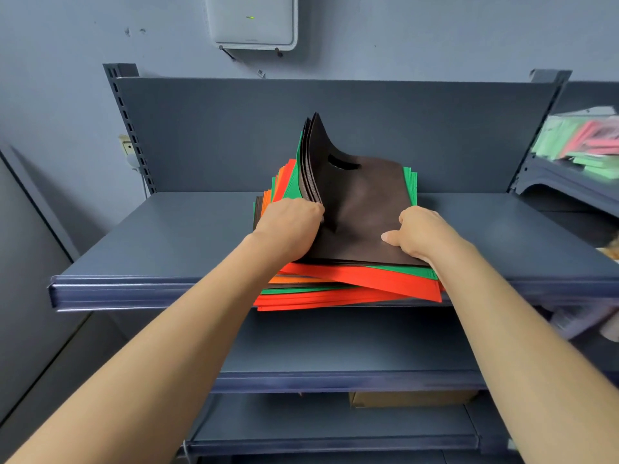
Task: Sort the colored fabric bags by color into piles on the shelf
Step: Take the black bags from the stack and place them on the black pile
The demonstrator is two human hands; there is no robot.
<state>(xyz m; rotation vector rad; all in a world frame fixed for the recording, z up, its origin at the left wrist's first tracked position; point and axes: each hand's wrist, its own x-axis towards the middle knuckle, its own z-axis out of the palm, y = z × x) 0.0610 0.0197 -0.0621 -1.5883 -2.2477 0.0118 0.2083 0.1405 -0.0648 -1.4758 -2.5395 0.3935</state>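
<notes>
We saw the grey metal shelf first, the widest thing there. The stack of fabric bags sat mid-shelf, its near edge hanging past the shelf's front lip. Everything else we placed from that stack.

On its top lay the brown bags, several sheets thick, with a cut-out handle slot toward the far end. Their far left corner was peeled up and stood curled in the air. Red bags fanned out at the stack's front. Above the stack a white box hung on the wall. Far to the stack's right, pink and green bags lay blurred on another rack.

The left hand was at the stack's left side, fingers curled round the left edge of the brown bags and raising it. The right hand was at the stack's right side, thumb flat on the top brown bag and the other fingers bent over that edge. We could not tell how far under they reached.

Green bags poked out along the stack's right side. Orange bags showed thinly at its front left.
</notes>
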